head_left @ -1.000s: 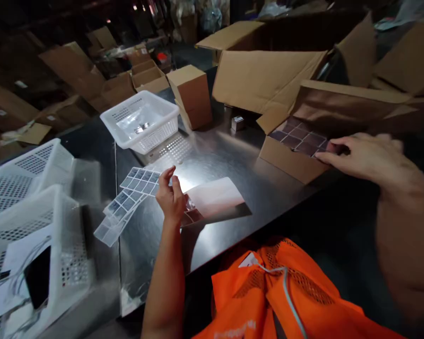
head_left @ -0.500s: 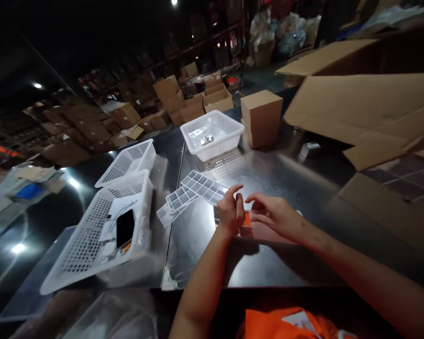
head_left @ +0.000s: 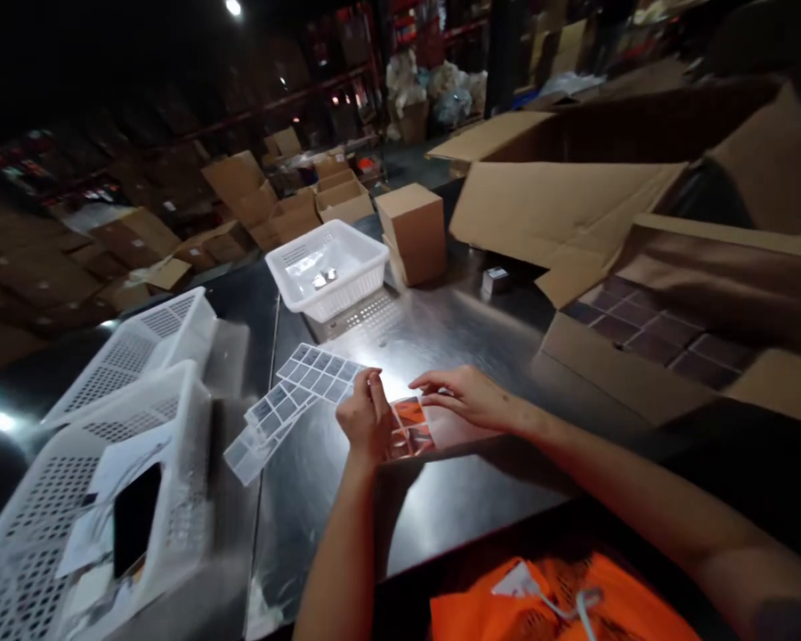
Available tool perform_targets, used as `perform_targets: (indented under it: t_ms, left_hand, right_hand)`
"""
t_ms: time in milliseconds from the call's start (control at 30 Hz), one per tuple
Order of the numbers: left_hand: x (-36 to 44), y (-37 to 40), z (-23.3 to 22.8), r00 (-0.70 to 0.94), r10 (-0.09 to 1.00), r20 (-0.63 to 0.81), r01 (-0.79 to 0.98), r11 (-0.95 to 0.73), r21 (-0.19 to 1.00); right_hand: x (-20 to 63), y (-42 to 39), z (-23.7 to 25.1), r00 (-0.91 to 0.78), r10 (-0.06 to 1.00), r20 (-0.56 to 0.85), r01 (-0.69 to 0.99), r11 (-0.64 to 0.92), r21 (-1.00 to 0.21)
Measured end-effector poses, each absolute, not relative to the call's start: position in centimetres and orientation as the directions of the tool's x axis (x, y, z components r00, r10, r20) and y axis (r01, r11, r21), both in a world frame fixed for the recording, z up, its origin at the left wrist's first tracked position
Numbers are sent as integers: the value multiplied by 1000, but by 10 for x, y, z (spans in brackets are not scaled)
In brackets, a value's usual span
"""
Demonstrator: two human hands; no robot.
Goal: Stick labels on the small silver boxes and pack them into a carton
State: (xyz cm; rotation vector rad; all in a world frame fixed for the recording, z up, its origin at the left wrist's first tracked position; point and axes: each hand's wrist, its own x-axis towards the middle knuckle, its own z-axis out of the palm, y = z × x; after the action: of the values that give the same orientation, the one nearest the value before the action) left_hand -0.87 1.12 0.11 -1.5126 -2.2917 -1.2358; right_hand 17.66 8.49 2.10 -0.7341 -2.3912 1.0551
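Note:
In front of me on the metal table lies a shallow box [head_left: 422,442] with shiny divided compartments that reflect orange. My left hand [head_left: 366,417] is at its left side, fingers curled in and thumb against the forefinger; whatever they may hold is hidden. Over the box's right part reaches my right hand [head_left: 473,397], fingers stretched out and slightly bent, with nothing visible in them. White plastic grid dividers [head_left: 320,372] lie overlapped just left of my left hand.
A white basket [head_left: 357,296] with small silvery items stands at the back, beside a brown carton [head_left: 419,233]. Perforated white baskets [head_left: 190,427] are at left, the nearer holding a phone [head_left: 137,521]. A large open carton [head_left: 574,200] and another with divided contents [head_left: 594,356] occupy the right.
The view has swung right, so things sit further left and more of the right-hand cartons shows. My left fingers have closed together; my right hand stays over the box.

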Motion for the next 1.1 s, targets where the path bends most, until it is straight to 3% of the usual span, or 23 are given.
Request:
perform_targets:
  t_ms: [167, 333, 533, 733, 900, 1000, 1067, 1100]
  left_hand:
    - [-9, 10, 4, -548, 708, 445, 778, 235, 583]
    - [-9, 11, 6, -550, 709, 441, 774, 235, 587]
    - [-3, 9, 12, -598, 726, 341, 741, 337, 581]
    - [-8, 10, 10, -545, 811, 215, 747, 353, 563]
    - [-12, 14, 13, -490, 863, 126, 747, 341, 571]
    - [-16, 18, 12, -502, 861, 84, 747, 382, 544]
    - [-19, 19, 12, -527, 846, 79, 748, 418, 516]
    - [-21, 19, 13, -538, 838, 91, 753, 429, 499]
  right_hand:
    - [169, 81, 11, -775, 561, 292, 207, 661, -721]
    - [161, 80, 0, -723, 617, 310, 194, 613, -766]
    - [167, 76, -1, -727, 576, 374, 352, 780, -517]
    - [173, 74, -2, -786, 543, 296, 335, 776, -535]
    - [168, 63, -10, -756, 528, 387, 371, 832, -412]
    - [169, 56, -8, -772, 442, 456, 278, 881, -383]
    - [174, 56, 1, -777, 384, 498, 146, 881, -451]
    - [177, 60, 8, -746, 409, 525, 108, 853, -510]
